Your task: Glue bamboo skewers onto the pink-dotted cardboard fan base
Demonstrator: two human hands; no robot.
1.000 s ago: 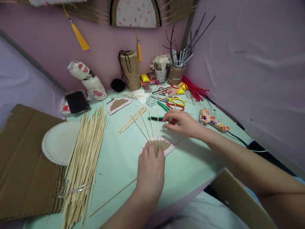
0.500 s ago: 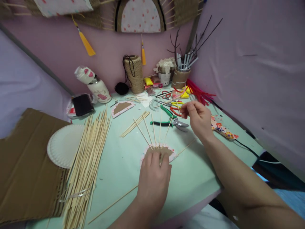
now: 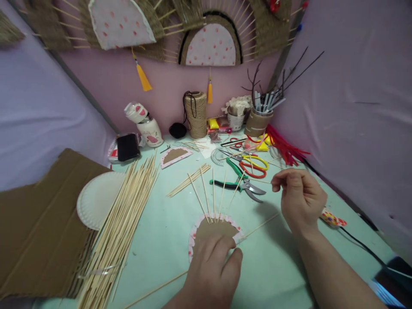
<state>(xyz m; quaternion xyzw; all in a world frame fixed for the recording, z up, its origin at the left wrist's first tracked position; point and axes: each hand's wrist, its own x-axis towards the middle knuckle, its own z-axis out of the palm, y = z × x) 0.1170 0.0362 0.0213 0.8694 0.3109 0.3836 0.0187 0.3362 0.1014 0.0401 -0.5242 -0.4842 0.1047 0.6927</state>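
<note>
My left hand lies flat, fingers stretched, on a half-round brown cardboard piece with a pink-and-white rim near the table's front edge. Several thin wooden sticks fan out from under that piece toward the back. To the right my right hand hovers above the table, its fingertips pinched together; whether a thin stick sits between them I cannot make out. Green-handled cutters lie just left of it, and a loose stick lies below it.
A big bundle of skewers, a paper plate and a cardboard sheet fill the left. Scissors, a twine spool, a pen cup, red pipe cleaners and a glue gun crowd the back and right.
My right hand left the fanned sticks, rose and moved right with its fingers pinched. My left hand stayed on the cardboard piece. The view tilted up.
</note>
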